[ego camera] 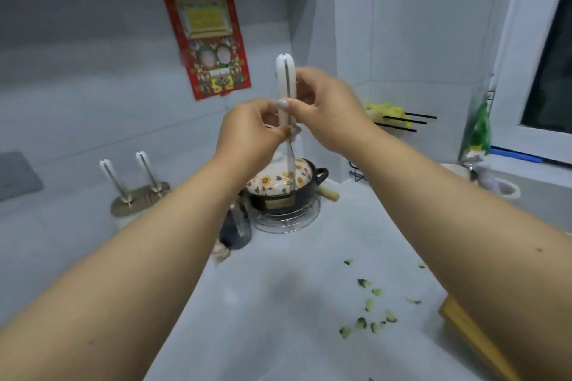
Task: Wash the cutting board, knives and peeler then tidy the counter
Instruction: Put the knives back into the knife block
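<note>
White-handled knife [286, 93]: upright above the counter, handle up, thin blade pointing down toward the flowered pot lid (blade blurred, edge hard to make out). Two more white-handled knives [127, 179]: slotted in a round block at the left, tilted. Wooden cutting board [473, 337]: corner only, at the lower right edge.

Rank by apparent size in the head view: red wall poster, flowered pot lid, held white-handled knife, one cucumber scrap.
1. red wall poster
2-3. white-handled knife and flowered pot lid: too close to rank; the knife is nearer the camera.
4. cucumber scrap
</note>
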Motion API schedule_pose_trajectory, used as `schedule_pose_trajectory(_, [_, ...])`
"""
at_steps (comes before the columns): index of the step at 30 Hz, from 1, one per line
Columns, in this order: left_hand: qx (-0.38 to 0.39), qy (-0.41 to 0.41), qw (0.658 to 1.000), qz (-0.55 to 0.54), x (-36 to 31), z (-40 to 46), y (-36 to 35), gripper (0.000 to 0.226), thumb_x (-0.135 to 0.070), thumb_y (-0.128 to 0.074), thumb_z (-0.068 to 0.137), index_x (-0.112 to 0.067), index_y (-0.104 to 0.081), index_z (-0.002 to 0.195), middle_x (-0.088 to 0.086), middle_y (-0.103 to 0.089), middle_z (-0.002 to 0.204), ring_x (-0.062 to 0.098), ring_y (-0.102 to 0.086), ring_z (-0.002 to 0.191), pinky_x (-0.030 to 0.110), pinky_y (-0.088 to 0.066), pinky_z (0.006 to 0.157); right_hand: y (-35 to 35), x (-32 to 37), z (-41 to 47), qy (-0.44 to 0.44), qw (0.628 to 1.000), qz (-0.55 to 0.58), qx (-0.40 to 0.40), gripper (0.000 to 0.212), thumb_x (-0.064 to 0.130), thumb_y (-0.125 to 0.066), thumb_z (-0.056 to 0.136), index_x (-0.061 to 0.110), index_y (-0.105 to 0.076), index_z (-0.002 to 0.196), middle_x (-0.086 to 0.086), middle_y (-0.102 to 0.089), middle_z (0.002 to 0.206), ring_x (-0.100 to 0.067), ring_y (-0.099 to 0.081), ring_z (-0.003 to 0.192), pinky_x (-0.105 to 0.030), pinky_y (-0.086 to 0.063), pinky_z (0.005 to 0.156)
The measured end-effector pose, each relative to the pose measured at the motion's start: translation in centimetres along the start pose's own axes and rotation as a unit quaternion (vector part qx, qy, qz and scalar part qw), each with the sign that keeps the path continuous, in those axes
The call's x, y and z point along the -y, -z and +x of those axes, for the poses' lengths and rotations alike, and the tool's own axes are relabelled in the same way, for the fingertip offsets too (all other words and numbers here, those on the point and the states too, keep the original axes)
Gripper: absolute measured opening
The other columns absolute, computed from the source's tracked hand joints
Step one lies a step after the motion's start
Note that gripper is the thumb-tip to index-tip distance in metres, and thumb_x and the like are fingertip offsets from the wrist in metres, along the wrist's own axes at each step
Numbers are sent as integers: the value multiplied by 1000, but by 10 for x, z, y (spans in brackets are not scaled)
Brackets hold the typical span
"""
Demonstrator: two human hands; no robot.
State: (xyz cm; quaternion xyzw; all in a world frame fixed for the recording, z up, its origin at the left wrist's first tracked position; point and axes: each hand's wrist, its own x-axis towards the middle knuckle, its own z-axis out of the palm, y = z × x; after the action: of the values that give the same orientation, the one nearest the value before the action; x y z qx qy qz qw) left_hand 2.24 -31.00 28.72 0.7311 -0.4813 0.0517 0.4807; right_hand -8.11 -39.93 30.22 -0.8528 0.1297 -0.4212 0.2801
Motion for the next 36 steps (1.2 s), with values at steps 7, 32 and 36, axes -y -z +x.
schedule_pose_trajectory(7, [-76, 22, 994, 81, 58, 3, 95, 20, -24, -80, 74, -30, -65, 86, -12, -70, 80, 5, -67, 78, 23, -53, 68, -99, 49, 36, 51, 996, 70, 5, 27, 24, -63, 89, 19, -59, 116, 5, -67, 98, -10, -63, 90, -31, -54, 80])
schedule_pose_trajectory(32, [-155, 74, 973, 155, 200, 27, 203, 21, -31, -77, 77, -28, -68, 96, -12, -70, 86, 6, -66, 81, 37, -57, 79, -273, 91, 104, 85, 982, 155, 61, 23, 19, -62, 89, 16, -61, 112, 3, -67, 96, -10, -64, 90, -13, -50, 73])
schedule_pose_trajectory(36, [-153, 82, 973, 153, 208, 32, 203, 23, -32, -78, 75, -29, -67, 95, -13, -69, 87, 6, -66, 82, 37, -57, 79, -280, 88, 108, 85, 983, 154, 57, 23, 19, -63, 89, 17, -61, 112, 7, -64, 92, -8, -63, 88, -8, -47, 70])
